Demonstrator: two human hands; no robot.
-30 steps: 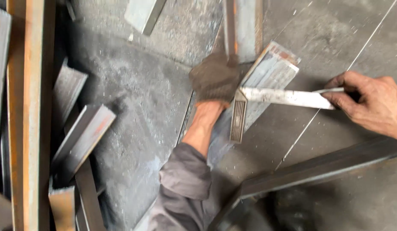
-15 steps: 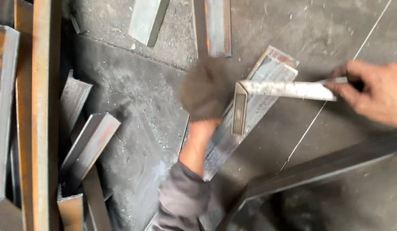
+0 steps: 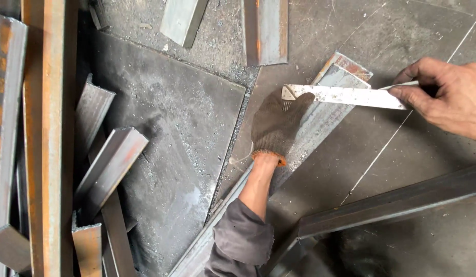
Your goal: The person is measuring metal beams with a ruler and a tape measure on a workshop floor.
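Holding metal square [image 3: 345,96] across angle iron [image 3: 320,115], both hands.

A single head-worn camera looked almost straight down from above at the grey, dust-strewn workshop floor [image 3: 392,41], close enough that the forearms filled much of the frame. The gloved left hand [image 3: 276,123] entered from the bottom edge and sat near the centre, while the bare right hand [image 3: 445,97] came in from the right edge. Rusty steel angle bars [image 3: 43,138] ran along the left edge. No second view overlapped.
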